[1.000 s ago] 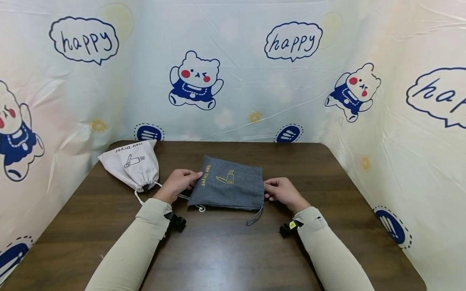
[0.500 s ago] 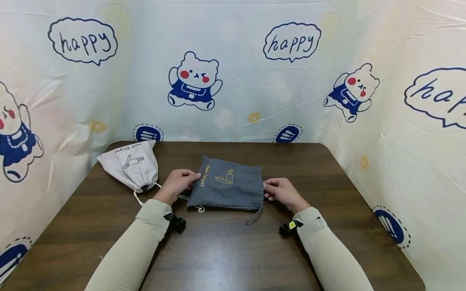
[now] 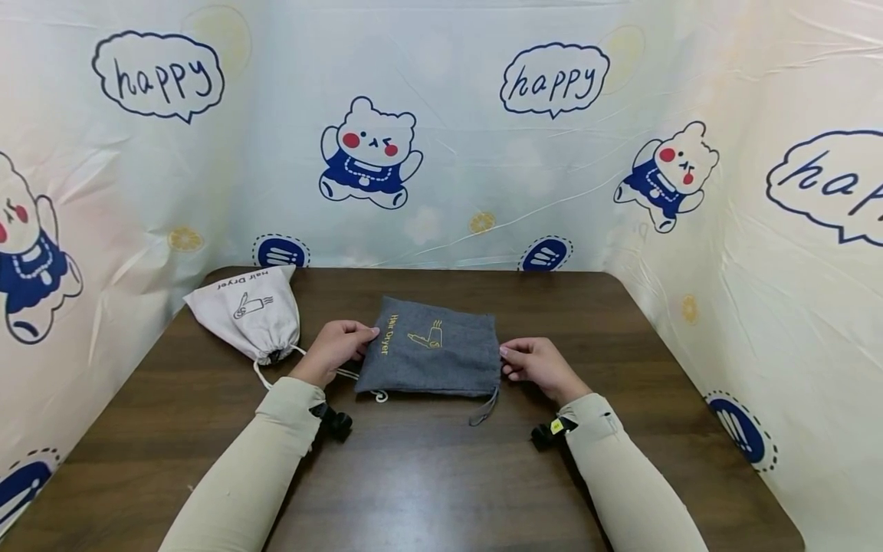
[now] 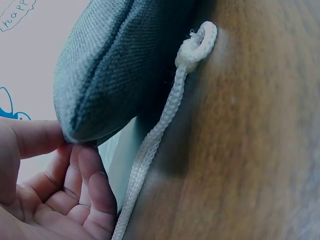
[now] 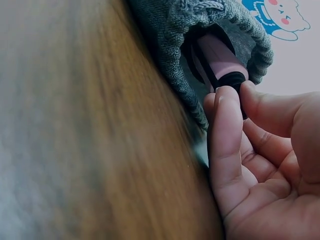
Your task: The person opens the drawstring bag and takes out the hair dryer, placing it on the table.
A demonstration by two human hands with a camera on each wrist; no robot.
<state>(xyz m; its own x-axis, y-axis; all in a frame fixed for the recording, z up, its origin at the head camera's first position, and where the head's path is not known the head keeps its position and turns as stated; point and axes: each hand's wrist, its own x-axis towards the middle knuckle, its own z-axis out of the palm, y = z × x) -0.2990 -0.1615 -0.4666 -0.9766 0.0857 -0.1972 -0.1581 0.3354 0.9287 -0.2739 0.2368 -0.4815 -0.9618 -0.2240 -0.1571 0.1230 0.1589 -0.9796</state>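
A dark grey drawstring bag (image 3: 431,356) with yellow "Hair Dryer" print lies mid-table, its mouth to the right. My left hand (image 3: 336,351) pinches the closed left end between thumb and fingers; the left wrist view shows that grip on the grey cloth (image 4: 107,70). At the open mouth is my right hand (image 3: 541,363). In the right wrist view its thumb and fingers pinch the black end (image 5: 233,81) of a pink, rounded thing (image 5: 220,57), which looks like a hair dryer's handle. Most of that pink thing is hidden inside the bag.
A white drawstring bag (image 3: 255,310) with the same print lies at the back left, drawn shut. Its white cord (image 4: 150,150) runs under my left hand towards the grey bag. A printed curtain (image 3: 455,138) stands behind the brown table (image 3: 428,475).
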